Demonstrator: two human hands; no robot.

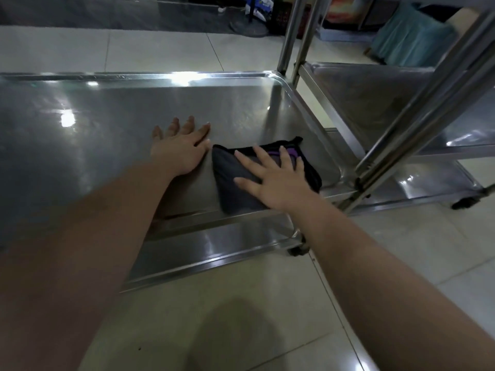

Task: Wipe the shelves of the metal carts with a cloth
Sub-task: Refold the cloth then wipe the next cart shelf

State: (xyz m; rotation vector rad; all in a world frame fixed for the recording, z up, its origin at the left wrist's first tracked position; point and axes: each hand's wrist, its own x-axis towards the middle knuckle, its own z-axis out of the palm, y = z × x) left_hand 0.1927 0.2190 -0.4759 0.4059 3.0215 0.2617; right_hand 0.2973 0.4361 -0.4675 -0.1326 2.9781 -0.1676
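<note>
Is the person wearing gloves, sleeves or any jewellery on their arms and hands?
No. The left forearm and right forearm are bare, with no sleeve in sight. The left hand and right hand are ungloved, and no watch, bracelet or ring shows.

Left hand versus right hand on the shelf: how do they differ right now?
The left hand rests on the bare shelf; the right hand presses on the dark cloth. The left hand's fingers lie closer together; the right hand's are spread wide. The left hand sits nearer the shelf's middle, the right hand near its right end. Both are flat, palm down.
</note>
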